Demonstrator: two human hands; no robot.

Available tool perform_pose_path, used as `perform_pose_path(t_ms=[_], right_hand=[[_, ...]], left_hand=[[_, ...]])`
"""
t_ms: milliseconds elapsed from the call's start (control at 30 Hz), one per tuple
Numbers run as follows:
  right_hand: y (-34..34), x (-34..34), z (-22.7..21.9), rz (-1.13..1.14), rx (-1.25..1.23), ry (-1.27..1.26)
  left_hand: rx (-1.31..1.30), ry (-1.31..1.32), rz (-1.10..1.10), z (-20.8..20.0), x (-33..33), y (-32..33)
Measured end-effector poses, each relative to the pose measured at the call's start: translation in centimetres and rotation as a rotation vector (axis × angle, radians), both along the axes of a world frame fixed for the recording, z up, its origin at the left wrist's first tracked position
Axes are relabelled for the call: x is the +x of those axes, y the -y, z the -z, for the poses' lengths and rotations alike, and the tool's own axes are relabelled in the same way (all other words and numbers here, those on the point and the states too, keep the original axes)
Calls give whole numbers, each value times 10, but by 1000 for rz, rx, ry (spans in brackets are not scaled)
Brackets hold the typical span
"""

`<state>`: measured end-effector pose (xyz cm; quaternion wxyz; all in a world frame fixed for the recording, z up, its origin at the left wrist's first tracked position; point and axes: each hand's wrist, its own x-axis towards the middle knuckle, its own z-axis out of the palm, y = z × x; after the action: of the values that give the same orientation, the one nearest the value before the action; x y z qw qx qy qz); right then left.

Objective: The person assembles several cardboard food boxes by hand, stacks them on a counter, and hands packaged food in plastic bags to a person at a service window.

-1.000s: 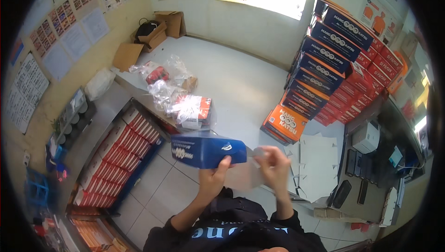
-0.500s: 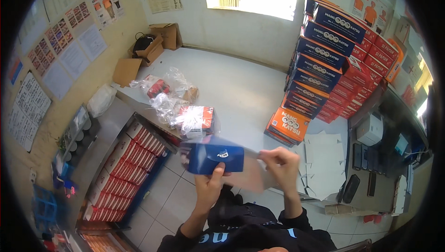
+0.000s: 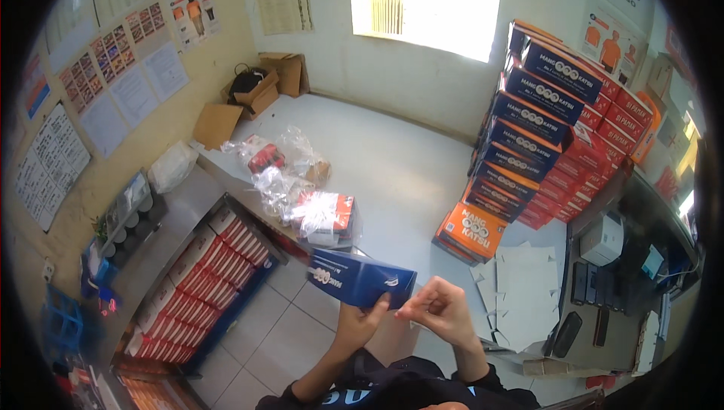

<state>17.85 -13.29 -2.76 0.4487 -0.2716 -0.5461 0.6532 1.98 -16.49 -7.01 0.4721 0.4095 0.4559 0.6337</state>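
Blue box, one: my left hand is clasping it by the table's near edge, open surface stretching toward one window. My right hand is bunching its fingertips alongside; pinching what, I cannot tell.

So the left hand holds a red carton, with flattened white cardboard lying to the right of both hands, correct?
Not quite: the head view shows the carton in the left hand is dark blue, not red. The rest stands.
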Motion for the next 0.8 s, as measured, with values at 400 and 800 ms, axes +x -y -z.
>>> perform_pose_path(t_ms=[400,800], right_hand=[[-41,92,-31,-330,515,331],[-1,50,-17,85,812,701]], left_hand=[[631,-668,678,-76,-46,-16],[362,-869,425,-41,-12,-37]])
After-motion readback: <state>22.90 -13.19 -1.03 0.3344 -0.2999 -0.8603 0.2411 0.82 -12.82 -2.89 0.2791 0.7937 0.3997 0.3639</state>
